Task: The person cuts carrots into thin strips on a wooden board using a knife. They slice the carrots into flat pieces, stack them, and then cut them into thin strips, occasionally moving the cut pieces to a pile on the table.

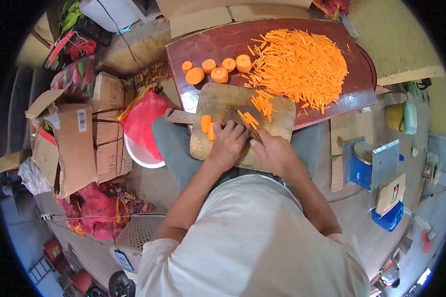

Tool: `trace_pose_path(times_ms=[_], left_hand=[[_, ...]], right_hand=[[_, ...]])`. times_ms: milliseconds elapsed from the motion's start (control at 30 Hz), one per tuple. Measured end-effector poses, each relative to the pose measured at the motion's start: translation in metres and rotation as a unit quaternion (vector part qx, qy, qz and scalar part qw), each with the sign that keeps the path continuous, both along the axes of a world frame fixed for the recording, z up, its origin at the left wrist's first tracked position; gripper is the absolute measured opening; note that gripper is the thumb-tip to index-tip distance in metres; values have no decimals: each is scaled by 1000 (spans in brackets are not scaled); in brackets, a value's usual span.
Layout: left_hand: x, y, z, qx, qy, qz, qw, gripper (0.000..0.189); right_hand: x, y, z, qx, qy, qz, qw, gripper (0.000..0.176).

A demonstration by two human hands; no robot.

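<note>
A wooden cutting board point(276, 104) rests across my lap against the table edge. My right hand point(275, 152) is closed around the handle of a knife point(253, 132), whose blade points away from me over the board. Beside the blade, my left hand point(229, 143) presses down with curled fingers; whatever lies beneath them is hidden. Cut carrot sticks point(249, 119) lie along the blade, and another small bunch of carrot sticks point(263, 105) is farther up the board. Left of my left hand are an upright-looking carrot piece point(206, 123) and a narrower carrot piece point(211, 132).
On the red-brown table point(203, 45), a large heap of carrot sticks point(302, 67) sits right of several thick carrot chunks point(219, 74). A white basin point(139, 154) with a red mesh bag point(146, 121) stands left of my knee, near cardboard boxes point(77, 143). Blue containers point(360, 166) are at right.
</note>
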State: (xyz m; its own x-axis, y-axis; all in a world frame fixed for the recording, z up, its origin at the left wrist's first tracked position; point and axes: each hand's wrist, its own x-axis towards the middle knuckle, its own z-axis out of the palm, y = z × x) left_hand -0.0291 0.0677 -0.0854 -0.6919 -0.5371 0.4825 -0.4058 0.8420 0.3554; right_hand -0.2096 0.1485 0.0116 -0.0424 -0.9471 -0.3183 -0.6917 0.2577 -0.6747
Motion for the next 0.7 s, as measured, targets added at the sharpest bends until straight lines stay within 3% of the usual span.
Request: trace_pose_path(times_ms=[167,367,567,700], left_hand=[[0,3,2,0,-4,-1,1000,27],[-2,5,8,12,10,-7,1000,28],[-1,5,4,12,15,0,1000,28],[-2,2,4,13,29,4,999,27]], right_hand=[[-7,35,-2,-22,-52,-12,998,29],[-4,4,3,12,-18,0,1000,30],[-3,19,-2,-36,-58,-21,997,23],[-9,0,-6,-33,-31,7,999,31]])
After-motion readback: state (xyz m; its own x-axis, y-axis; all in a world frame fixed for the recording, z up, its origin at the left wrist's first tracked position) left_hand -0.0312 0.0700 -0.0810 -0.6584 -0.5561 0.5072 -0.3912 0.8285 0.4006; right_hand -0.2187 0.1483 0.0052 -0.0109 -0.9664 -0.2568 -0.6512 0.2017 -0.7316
